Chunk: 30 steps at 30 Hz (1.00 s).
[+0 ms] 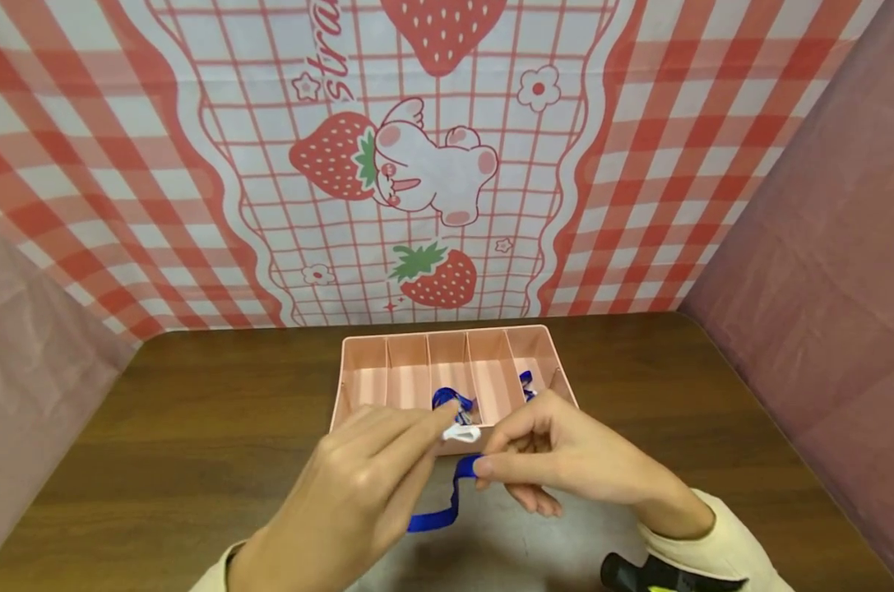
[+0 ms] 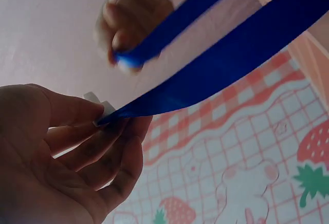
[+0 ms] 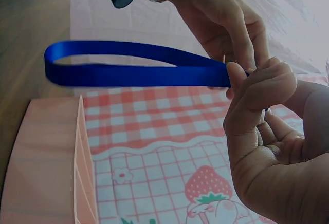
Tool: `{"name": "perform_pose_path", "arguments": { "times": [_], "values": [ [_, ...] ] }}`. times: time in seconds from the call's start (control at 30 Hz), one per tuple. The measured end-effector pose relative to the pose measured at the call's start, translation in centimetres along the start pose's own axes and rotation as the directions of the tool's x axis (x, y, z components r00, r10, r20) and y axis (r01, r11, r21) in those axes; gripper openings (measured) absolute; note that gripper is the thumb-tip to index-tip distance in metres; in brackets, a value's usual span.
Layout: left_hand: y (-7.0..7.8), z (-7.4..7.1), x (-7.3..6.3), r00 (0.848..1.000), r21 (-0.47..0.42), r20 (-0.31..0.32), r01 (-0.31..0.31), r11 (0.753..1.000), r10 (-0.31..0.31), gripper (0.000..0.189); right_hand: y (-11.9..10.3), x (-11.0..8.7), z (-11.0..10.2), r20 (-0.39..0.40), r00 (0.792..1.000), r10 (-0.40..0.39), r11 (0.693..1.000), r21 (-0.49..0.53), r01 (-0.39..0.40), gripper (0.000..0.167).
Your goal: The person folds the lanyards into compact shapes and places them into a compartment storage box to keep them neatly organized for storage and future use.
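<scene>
My left hand pinches one end of a blue ribbon together with a small white plastic clip. Between thumb and forefinger, the clip peeks out beside the ribbon in the left wrist view. The thumb and fingers of my right hand pinch another part of the same ribbon, close to the left hand. From both hands the ribbon runs out in a long loop, plainly seen in the right wrist view. Both hands are raised just in front of a pink divided tray.
Blue ribbon with small metallic parts lies in the tray's middle compartment, and more blue ribbon sits in the rightmost one. The tray stands on a brown wooden table. Behind it hangs a strawberry-print cloth.
</scene>
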<state>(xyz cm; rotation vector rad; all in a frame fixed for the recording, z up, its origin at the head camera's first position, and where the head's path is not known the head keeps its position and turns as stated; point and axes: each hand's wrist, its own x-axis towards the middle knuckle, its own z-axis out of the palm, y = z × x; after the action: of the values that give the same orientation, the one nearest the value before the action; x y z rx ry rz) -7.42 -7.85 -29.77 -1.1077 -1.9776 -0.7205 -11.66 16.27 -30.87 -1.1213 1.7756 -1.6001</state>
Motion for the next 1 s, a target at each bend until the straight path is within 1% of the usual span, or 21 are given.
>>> {"name": "perform_pose_path", "arguments": {
  "times": [0.13,0.23,0.33,0.43,0.57,0.63,0.73,0.87,0.93,1.0],
  "values": [
    [0.3,1.2,-0.3,0.998,0.06,0.066,-0.024,0.998,0.02,0.032,-0.1,0.1,0.3,-0.024,1.0,0.011,1.0,0.011,-0.011,0.018],
    [0.4,1.7,-0.6,0.993,0.115,0.114,-0.042,0.992,0.029,0.035,0.0,0.2,0.3,-0.032,0.999,-0.005,1.0,0.026,0.005,0.018],
    [0.5,2.1,-0.7,0.99,0.15,0.137,-0.057,0.987,0.036,0.039,0.0,0.2,0.3,-0.041,0.999,-0.019,0.999,0.03,0.021,0.018],
    [0.6,2.3,-0.8,0.99,0.178,0.136,-0.07,0.982,0.046,0.038,0.1,0.3,0.4,-0.056,0.998,-0.014,0.998,0.055,0.017,0.018],
    [0.6,2.5,-1.0,0.991,0.223,0.122,-0.079,0.972,0.053,0.036,0.3,0.4,0.4,-0.08,0.996,0.027,0.989,0.146,-0.016,0.015],
    [0.6,2.7,-1.1,0.991,0.254,0.121,-0.089,0.963,0.06,0.038,0.4,0.4,0.3,-0.081,0.996,0.032,0.983,0.181,-0.017,0.014],
    [0.6,2.9,-1.2,0.99,0.315,0.115,-0.119,0.942,0.087,0.036,0.5,0.5,0.3,-0.086,0.995,0.051,0.978,0.204,-0.032,0.02],
    [0.7,3.3,-1.1,0.988,0.36,0.094,-0.146,0.921,0.12,0.031,0.7,0.6,0.3,-0.099,0.992,0.08,0.973,0.222,-0.056,0.029],
    [0.7,3.4,-1.1,0.988,0.36,0.096,-0.147,0.921,0.121,0.031,0.8,0.6,0.3,-0.103,0.991,0.086,0.971,0.231,-0.06,0.03],
    [0.8,3.3,-1.1,0.988,0.343,0.103,-0.141,0.929,0.112,0.032,0.8,0.6,0.3,-0.104,0.991,0.088,0.971,0.231,-0.062,0.03]
  ]
}}
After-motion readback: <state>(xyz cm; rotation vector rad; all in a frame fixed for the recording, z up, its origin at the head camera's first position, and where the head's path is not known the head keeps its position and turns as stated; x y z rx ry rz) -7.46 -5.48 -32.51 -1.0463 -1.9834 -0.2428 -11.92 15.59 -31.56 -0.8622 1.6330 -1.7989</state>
